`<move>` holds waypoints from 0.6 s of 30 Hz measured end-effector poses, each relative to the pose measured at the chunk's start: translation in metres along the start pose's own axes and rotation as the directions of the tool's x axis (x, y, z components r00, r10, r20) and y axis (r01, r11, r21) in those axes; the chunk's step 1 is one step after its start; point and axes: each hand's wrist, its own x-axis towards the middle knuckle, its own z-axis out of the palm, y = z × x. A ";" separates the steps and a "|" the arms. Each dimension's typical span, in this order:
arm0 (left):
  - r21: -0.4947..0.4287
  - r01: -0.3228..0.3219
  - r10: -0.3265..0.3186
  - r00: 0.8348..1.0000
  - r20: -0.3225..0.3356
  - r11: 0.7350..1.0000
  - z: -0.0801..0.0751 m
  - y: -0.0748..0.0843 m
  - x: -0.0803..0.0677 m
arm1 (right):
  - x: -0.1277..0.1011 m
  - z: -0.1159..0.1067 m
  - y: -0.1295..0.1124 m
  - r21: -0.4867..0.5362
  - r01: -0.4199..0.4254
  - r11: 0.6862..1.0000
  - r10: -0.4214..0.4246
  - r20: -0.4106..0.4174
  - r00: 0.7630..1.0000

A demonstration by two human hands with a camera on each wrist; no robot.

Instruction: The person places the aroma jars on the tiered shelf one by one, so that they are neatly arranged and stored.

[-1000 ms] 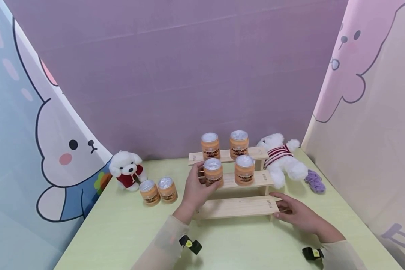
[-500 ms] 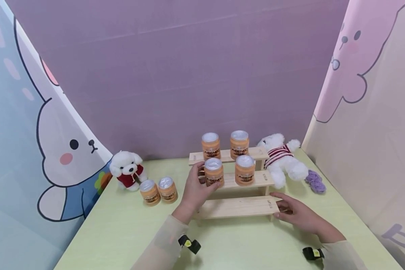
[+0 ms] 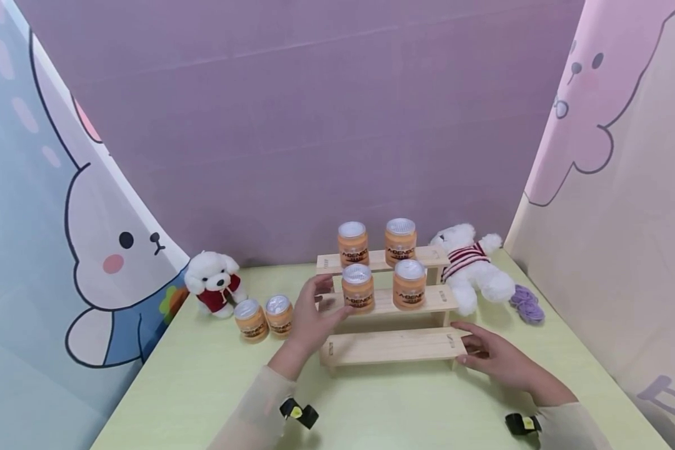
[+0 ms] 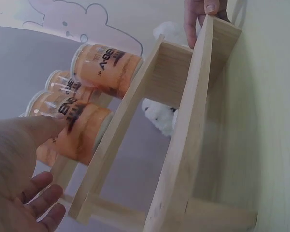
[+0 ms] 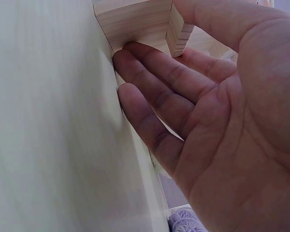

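My left hand (image 3: 310, 315) stands just left of an orange can with a silver lid (image 3: 358, 290) on the middle step of a wooden step rack (image 3: 396, 347). Its fingers are loosely spread, with the thumb overlapping the can's side in the left wrist view. A second orange can (image 3: 409, 286) stands to the right on the same step; two more cans (image 3: 400, 242) are up on the top step. At the right end of the bottom step, my right hand (image 3: 497, 356) holds the rack, thumb at the front corner and fingers around the end piece (image 5: 179, 31).
Two orange cans (image 3: 251, 322) stand on the table left of my left hand. Behind them sits a white plush dog (image 3: 212, 281) in red. A white plush bear (image 3: 475, 272) leans behind the rack's right side, beside a purple yarn bundle (image 3: 527, 304). Printed cloth walls surround the table.
My left hand has let go of the can on the middle step and drawn back to the left. The can stays upright there. My right hand keeps its place on the rack.
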 end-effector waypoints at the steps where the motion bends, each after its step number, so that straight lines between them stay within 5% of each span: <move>1: 0.011 -0.012 0.012 1.000 -0.001 1.000 -0.003 0.000 -0.001 | 0.000 0.000 -0.001 0.004 0.001 1.000 -0.001 0.002 1.000; 8: 0.152 -0.087 0.093 0.995 -0.033 0.985 -0.025 -0.009 -0.010 | -0.001 0.000 -0.006 0.011 -0.002 1.000 0.002 0.001 1.000; 18: 0.213 -0.070 0.090 0.992 -0.087 0.975 -0.060 -0.032 -0.023 | -0.001 0.001 -0.009 0.004 0.000 1.000 0.000 -0.001 1.000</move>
